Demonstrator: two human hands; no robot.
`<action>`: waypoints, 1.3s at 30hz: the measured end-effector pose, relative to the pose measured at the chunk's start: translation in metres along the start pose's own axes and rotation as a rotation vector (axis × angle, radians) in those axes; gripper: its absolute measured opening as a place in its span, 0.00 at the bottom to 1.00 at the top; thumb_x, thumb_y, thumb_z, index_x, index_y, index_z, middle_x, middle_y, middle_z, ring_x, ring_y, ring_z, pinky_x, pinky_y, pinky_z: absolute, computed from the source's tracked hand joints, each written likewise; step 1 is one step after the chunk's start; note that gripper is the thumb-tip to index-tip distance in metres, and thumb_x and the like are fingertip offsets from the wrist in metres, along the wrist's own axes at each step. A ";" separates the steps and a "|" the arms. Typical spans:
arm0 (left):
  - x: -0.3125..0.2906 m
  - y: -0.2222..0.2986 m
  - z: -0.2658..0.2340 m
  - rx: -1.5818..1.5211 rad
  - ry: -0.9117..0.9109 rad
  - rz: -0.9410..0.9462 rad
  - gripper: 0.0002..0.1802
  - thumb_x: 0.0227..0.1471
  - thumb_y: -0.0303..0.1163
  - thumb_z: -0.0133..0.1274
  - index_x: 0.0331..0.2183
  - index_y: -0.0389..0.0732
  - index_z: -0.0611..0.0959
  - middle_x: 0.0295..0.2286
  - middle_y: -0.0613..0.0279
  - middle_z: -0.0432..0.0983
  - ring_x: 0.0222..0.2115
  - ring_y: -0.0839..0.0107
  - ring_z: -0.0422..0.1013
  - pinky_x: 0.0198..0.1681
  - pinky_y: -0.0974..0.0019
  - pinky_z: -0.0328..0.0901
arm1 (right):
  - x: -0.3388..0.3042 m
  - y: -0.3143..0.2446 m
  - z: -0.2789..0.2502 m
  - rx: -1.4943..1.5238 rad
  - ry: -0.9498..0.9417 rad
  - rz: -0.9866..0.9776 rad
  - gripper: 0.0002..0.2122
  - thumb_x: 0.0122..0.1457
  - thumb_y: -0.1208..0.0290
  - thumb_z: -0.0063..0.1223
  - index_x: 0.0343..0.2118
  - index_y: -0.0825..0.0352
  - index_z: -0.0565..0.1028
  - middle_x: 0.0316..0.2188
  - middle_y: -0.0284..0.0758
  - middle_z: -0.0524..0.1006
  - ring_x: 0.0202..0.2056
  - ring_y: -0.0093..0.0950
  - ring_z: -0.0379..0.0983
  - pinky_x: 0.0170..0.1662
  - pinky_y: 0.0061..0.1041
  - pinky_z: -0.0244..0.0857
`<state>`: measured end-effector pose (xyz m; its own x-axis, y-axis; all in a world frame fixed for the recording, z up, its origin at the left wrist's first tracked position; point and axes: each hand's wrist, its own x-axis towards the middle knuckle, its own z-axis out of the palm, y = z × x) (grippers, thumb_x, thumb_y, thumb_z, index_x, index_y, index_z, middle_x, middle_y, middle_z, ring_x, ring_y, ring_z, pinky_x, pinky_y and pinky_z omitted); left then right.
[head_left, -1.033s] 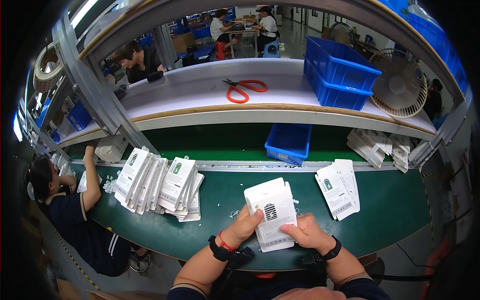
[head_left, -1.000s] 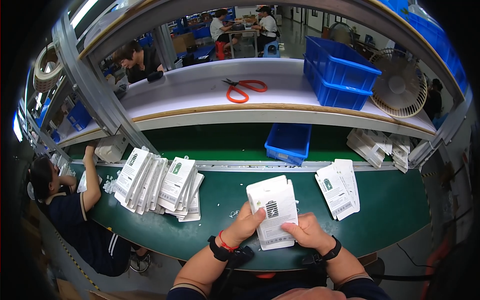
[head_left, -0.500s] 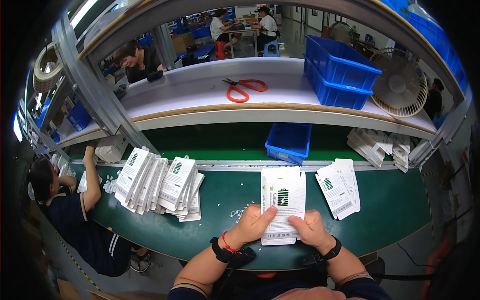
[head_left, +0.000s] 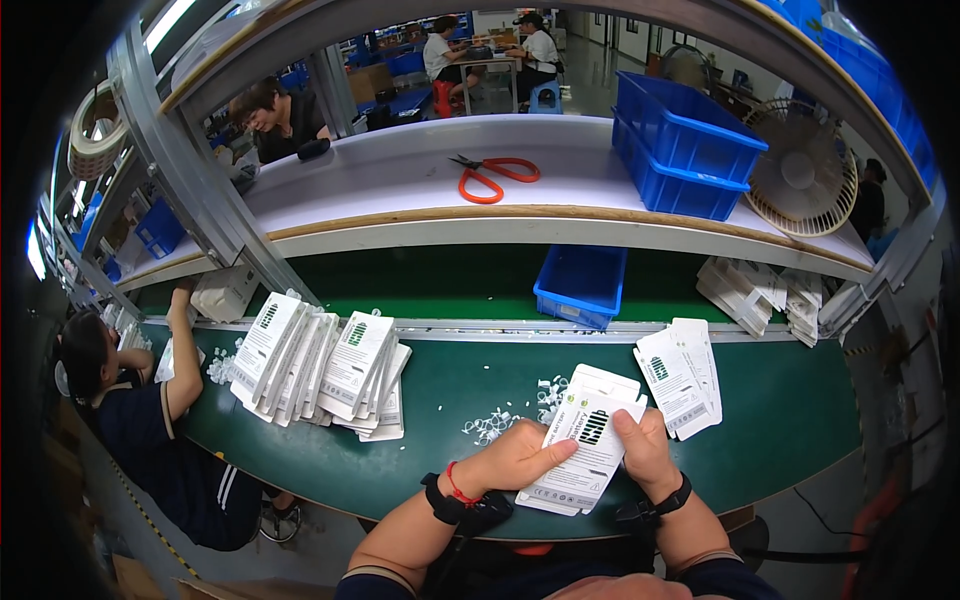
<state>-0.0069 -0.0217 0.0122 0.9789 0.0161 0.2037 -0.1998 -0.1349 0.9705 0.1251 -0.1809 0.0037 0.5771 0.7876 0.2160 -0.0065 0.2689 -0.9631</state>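
Between my hands are several flat white battery boxes (head_left: 575, 462) with green print, held together as a small stack and tilted to the right. My left hand (head_left: 522, 455) is closed on the lower left edge, its thumb across the front. On the upper right edge my right hand (head_left: 647, 450) is closed, thumb on the front face. Small clear-white plastic pieces (head_left: 490, 427) lie on the green table just beyond my left hand. To the right, a small pile of like boxes (head_left: 678, 378) rests on the table. More boxes (head_left: 345, 370) lean in overlapping rows on the left.
A blue bin (head_left: 580, 285) stands at the table's back, under a shelf (head_left: 400, 225) carrying red-handled scissors (head_left: 492, 178) and stacked blue bins (head_left: 685, 150). White trays (head_left: 740, 295) are at back right. A co-worker (head_left: 140, 420) sits at the left; a fan (head_left: 800, 170) stands behind the shelf.
The held boxes have tilted clockwise and come nearer to me, uncovering more plastic pieces on the table. My right hand has moved up along their right edge.
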 end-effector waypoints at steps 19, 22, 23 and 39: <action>0.002 0.001 -0.009 0.188 -0.006 -0.031 0.19 0.59 0.37 0.46 0.28 0.30 0.81 0.22 0.47 0.77 0.23 0.56 0.74 0.28 0.62 0.67 | 0.005 0.000 -0.005 -0.132 0.091 -0.007 0.20 0.65 0.60 0.43 0.24 0.72 0.75 0.17 0.27 0.71 0.18 0.12 0.60 0.21 0.16 0.53; 0.007 0.006 -0.010 0.368 0.128 -0.071 0.17 0.54 0.39 0.52 0.32 0.32 0.81 0.25 0.48 0.77 0.25 0.54 0.74 0.29 0.62 0.67 | 0.006 0.010 -0.010 -0.100 0.157 0.051 0.19 0.65 0.61 0.44 0.24 0.72 0.75 0.17 0.29 0.72 0.17 0.13 0.61 0.19 0.15 0.54; 0.006 0.003 -0.010 0.507 0.254 -0.028 0.19 0.50 0.40 0.55 0.37 0.34 0.78 0.30 0.49 0.76 0.30 0.54 0.73 0.33 0.61 0.66 | 0.006 0.012 -0.010 -0.032 0.186 0.119 0.18 0.64 0.61 0.44 0.24 0.72 0.75 0.17 0.30 0.72 0.16 0.14 0.62 0.18 0.15 0.55; 0.008 0.013 -0.009 0.856 0.450 0.139 0.56 0.28 0.42 0.69 0.58 0.37 0.62 0.40 0.52 0.69 0.38 0.56 0.69 0.41 0.59 0.64 | 0.001 0.021 0.003 -0.087 -0.258 0.141 0.19 0.65 0.61 0.41 0.34 0.75 0.75 0.28 0.38 0.77 0.26 0.23 0.73 0.32 0.21 0.67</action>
<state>-0.0019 -0.0139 0.0274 0.8053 0.2985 0.5123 -0.0396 -0.8350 0.5488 0.1232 -0.1726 -0.0163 0.3494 0.9314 0.1025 0.0048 0.1076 -0.9942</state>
